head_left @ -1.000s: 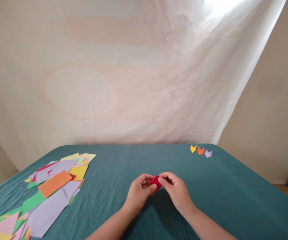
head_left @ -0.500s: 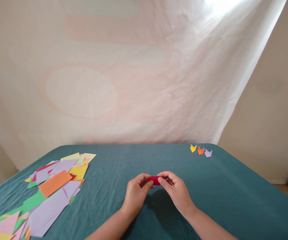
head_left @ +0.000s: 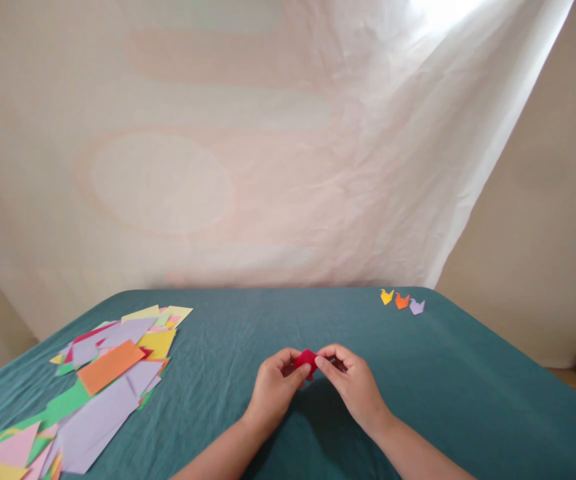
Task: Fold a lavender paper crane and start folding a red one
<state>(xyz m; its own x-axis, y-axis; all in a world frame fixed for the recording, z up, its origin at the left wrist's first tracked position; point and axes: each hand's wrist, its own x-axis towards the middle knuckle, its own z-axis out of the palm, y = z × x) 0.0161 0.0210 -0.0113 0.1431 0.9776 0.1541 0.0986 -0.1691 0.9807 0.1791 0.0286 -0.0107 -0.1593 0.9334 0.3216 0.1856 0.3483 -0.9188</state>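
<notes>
Both hands meet just above the middle of the teal-covered table (head_left: 468,393). Between their fingertips is a small folded piece of red paper (head_left: 307,361). My left hand (head_left: 275,389) pinches its left side with thumb and fingers closed. My right hand (head_left: 352,381) pinches its right side, fingers curled over it. Most of the red paper is hidden by the fingers.
A loose heap of coloured paper sheets (head_left: 98,380) covers the table's left side, down to the near left corner. Three small folded paper figures, yellow (head_left: 387,297), orange (head_left: 401,301) and lilac (head_left: 417,307), stand in a row at the far right corner. A white cloth backdrop (head_left: 268,147) hangs behind.
The red paper has been turned between the fingertips, from a broader face to a thin strip and now a small peaked shape. Both hands stay in the same place.
</notes>
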